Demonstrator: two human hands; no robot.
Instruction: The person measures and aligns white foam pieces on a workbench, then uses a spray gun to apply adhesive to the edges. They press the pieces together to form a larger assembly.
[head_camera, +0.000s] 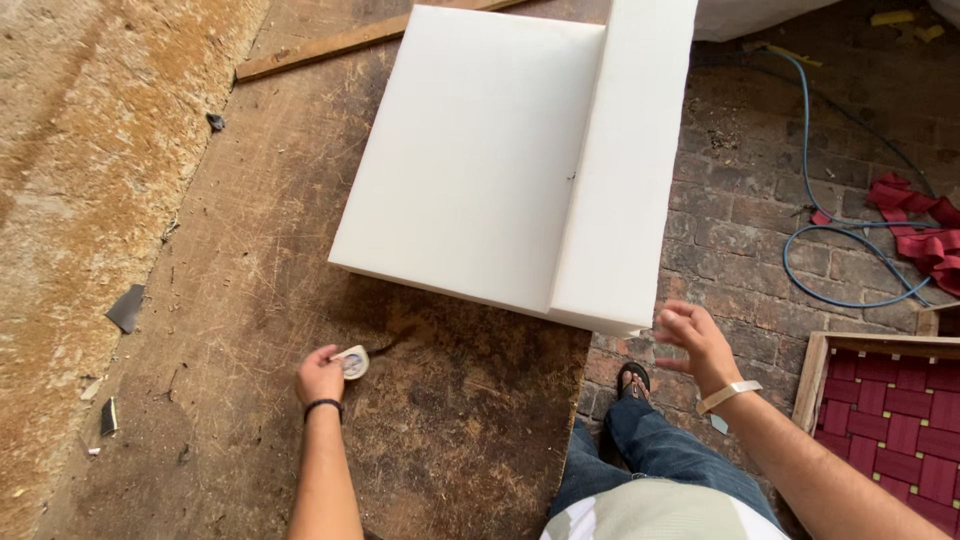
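My left hand (320, 376) rests on the worn wooden worktable (250, 280), its fingers closed on a small round pale object (352, 362) that looks like a tape measure. A dark strip runs from it toward the foam. A thick white foam slab (470, 160) lies on the table ahead, with a narrower foam piece (625, 170) against its right side, overhanging the table edge. My right hand (695, 340) hovers open off the table, just below the foam's near right corner, holding nothing. It wears a pale wristband.
A wooden batten (330, 45) lies at the table's far edge. A blue hose (830, 230) and red webbing (925, 230) lie on the brick floor to the right. A wooden frame with woven red straps (890, 410) stands at lower right. Dark scraps (125, 308) dot the table's left.
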